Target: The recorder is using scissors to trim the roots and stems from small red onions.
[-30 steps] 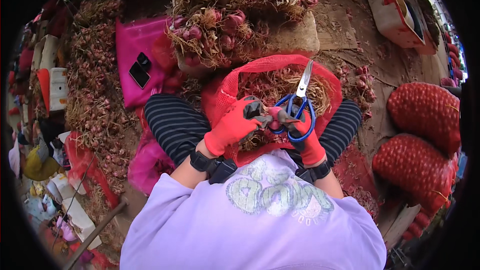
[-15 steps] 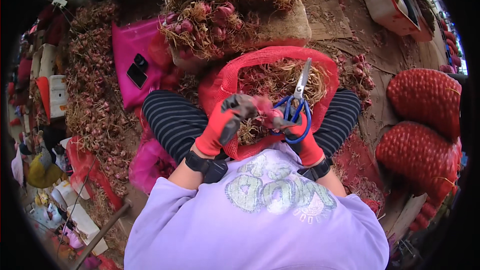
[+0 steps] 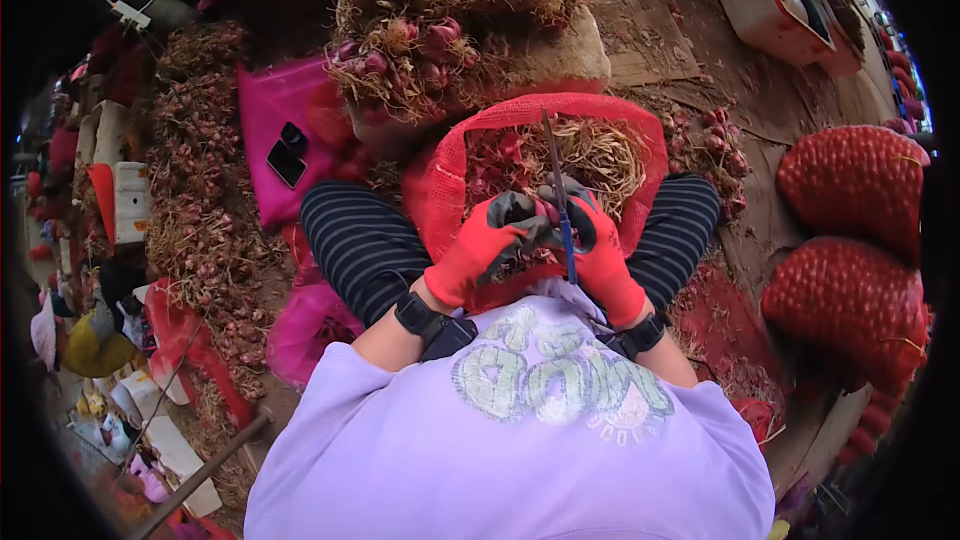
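Gripping scissors in the closed right hand, just right of the frame's centre, edge-on to view and pointing toward the top edge. Holding the left hand just beside it, at the centre, with fingers curled inward. Showing a pink shallot between the two hands, next to the scissors; cannot tell whether pinched by the left fingers, the right ones or both. Wearing red gloves on both.

Working over a red mesh sack, open at the middle of the frame between striped legs, with dry straw inside. Facing a heap of rooty bulbs on a pale block at upper centre. At upper left, near a phone lying on a pink sheet. Flanked at the right edge by two full sacks, one above the other, and at upper right by a white box.
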`<action>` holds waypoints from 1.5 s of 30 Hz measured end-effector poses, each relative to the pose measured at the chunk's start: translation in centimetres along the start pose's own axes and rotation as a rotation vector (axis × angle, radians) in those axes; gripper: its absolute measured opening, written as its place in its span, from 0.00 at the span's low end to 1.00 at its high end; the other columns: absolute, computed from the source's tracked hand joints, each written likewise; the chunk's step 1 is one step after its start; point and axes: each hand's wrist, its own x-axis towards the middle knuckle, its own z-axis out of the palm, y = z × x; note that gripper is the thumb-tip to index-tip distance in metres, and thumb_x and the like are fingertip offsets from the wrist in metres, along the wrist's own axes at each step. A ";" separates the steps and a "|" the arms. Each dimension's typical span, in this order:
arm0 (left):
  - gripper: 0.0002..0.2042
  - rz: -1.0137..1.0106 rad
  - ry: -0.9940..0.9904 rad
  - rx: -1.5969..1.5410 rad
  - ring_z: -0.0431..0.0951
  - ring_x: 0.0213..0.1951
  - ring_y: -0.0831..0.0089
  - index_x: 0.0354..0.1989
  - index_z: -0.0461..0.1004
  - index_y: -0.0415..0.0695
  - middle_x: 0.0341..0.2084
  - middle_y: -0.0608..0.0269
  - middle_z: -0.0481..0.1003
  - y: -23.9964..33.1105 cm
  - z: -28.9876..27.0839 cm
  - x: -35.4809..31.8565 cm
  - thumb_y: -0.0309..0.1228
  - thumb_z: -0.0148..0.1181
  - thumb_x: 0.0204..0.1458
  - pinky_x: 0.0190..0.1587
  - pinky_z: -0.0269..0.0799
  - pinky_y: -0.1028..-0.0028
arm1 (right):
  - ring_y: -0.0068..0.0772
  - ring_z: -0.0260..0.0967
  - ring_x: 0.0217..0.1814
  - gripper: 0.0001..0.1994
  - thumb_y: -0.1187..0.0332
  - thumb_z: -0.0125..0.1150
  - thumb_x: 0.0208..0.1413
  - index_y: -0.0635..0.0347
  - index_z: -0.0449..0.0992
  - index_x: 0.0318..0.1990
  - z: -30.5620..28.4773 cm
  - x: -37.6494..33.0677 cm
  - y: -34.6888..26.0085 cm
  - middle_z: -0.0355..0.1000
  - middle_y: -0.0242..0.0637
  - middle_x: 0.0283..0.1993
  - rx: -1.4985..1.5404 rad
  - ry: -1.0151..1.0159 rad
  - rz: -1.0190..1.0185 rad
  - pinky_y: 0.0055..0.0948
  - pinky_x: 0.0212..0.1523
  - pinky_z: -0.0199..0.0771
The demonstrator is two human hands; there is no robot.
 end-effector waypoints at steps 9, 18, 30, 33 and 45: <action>0.24 0.248 0.135 0.168 0.70 0.44 0.77 0.55 0.62 0.36 0.44 0.64 0.70 0.9 1.3 -0.6 0.17 0.56 0.47 0.47 0.67 0.77 | 0.43 0.69 0.40 0.22 0.69 0.64 0.44 0.59 0.69 0.49 0.4 -0.7 2.8 0.70 0.40 0.38 0.098 0.007 0.100 0.34 0.44 0.68; 0.25 0.379 0.152 0.447 0.70 0.43 0.78 0.58 0.61 0.40 0.42 0.65 0.70 1.5 0.3 0.7 0.21 0.57 0.49 0.46 0.67 0.77 | 0.28 0.69 0.34 0.17 0.68 0.64 0.45 0.66 0.70 0.42 0.1 0.6 -1.2 0.69 0.38 0.36 0.240 -0.032 0.221 0.26 0.35 0.69; 0.10 0.114 0.101 -0.145 0.70 0.38 0.82 0.47 0.69 0.42 0.35 0.71 0.70 2.2 0.5 -1.0 0.28 0.48 0.57 0.41 0.66 0.82 | 0.35 0.66 0.45 0.18 0.71 0.64 0.43 0.62 0.73 0.44 0.2 0.9 -1.6 0.65 0.39 0.41 0.094 0.045 0.039 0.30 0.45 0.66; 0.14 0.094 0.029 -0.100 0.71 0.42 0.78 0.52 0.65 0.40 0.38 0.68 0.71 -0.4 -2.0 -0.3 0.28 0.45 0.58 0.45 0.67 0.79 | 0.30 0.66 0.45 0.17 0.72 0.65 0.44 0.62 0.73 0.44 0.1 0.8 -1.3 0.65 0.37 0.41 0.047 0.050 0.041 0.26 0.44 0.67; 0.22 0.301 0.103 0.064 0.69 0.48 0.77 0.54 0.63 0.37 0.47 0.62 0.69 2.2 1.3 -1.0 0.17 0.55 0.49 0.52 0.64 0.77 | 0.24 0.69 0.46 0.11 0.73 0.57 0.54 0.69 0.72 0.43 1.4 0.4 -0.1 0.71 0.36 0.45 0.765 0.021 0.149 0.25 0.45 0.69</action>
